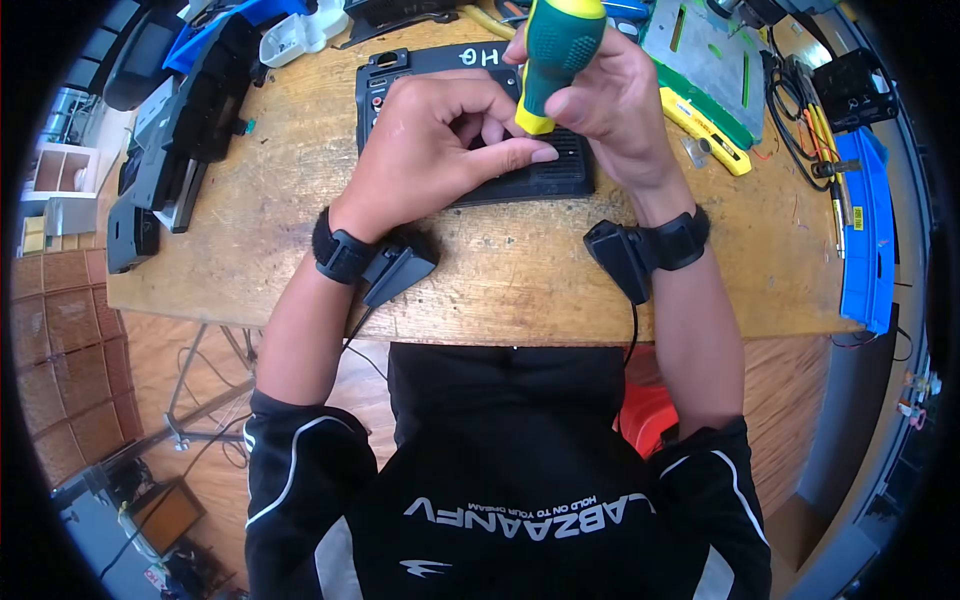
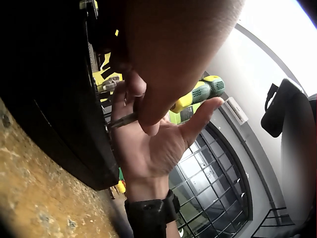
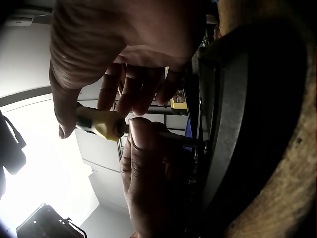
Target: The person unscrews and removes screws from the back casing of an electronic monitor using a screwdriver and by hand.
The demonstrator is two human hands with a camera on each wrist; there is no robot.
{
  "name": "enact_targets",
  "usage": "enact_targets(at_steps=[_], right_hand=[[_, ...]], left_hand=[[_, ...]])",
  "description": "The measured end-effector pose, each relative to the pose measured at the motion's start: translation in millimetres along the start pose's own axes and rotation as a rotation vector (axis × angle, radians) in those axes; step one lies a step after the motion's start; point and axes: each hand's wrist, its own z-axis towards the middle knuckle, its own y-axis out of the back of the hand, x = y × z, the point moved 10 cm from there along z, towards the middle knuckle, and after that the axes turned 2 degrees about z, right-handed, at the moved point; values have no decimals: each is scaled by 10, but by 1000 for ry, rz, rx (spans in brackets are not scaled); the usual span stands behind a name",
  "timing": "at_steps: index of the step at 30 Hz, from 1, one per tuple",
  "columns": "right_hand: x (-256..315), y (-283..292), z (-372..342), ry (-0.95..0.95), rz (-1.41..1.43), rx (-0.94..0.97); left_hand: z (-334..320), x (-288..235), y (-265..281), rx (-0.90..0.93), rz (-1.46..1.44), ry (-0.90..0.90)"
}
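Note:
A green and yellow screwdriver stands nearly upright over a black electronics case, which has ports, a slotted vent and light lettering. My right hand is around its handle, thumb on the near side and fingers behind. With thumb and fingers, my left hand pinches the metal shaft just below the yellow collar. In the right wrist view the shaft runs past the left thumb to the face of the case, its tip right at a small screw-like spot. The left hand covers much of the case in the head view.
Black housings line the left of the wooden table. Right of the case lie a yellow cutter knife, a metal plate on a green base, cables and a blue tray. A white tray stands at the back.

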Motion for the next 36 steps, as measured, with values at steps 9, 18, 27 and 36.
enact_targets(at_steps=[9,18,27,36], right_hand=[[-16,-65,-67,-174,96,11],[65,-106,-76,-105,-137,-3],[36,-88,-64,-40,-140,60],[86,-84,-36,51,-152,80]], left_hand=[[-9,-6,-18,45,-50,-16],[-3,-46,50,5,28,-37],[-33,9,-12,26,-198,18],[-70,149,21,37,13,111]])
